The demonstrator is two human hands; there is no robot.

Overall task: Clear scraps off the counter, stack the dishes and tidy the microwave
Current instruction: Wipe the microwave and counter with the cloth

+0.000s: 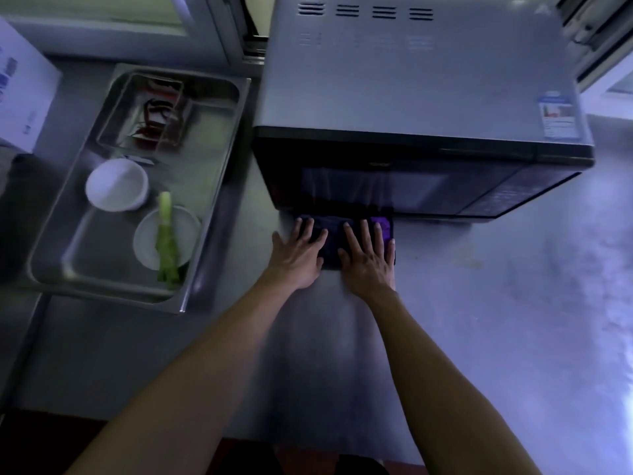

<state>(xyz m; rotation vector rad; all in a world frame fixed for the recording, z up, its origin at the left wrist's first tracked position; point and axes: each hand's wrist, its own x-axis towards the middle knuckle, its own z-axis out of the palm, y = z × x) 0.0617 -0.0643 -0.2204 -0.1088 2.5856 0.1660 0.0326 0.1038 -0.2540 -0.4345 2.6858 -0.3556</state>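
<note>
You are pressing both flat, open hands, left [298,252] and right [368,256], on the cloth [331,242] by the microwave [421,108]; the dishes [117,184] are sitting unstacked in the tray [219,186].

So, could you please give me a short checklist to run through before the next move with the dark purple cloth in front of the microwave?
1. Both hands on the dark purple folded cloth: ok; left hand and right hand lie flat on it.
2. Cloth flat on the grey counter: ok.
3. Grey microwave door shut: ok.
4. Dishes stacked: not ok; white round bowl and white round plate sit side by side in the steel tray.
5. Scraps cleared: not ok; green leek stalk lies on the plate.
6. Microwave interior clean: cannot tell.
</note>
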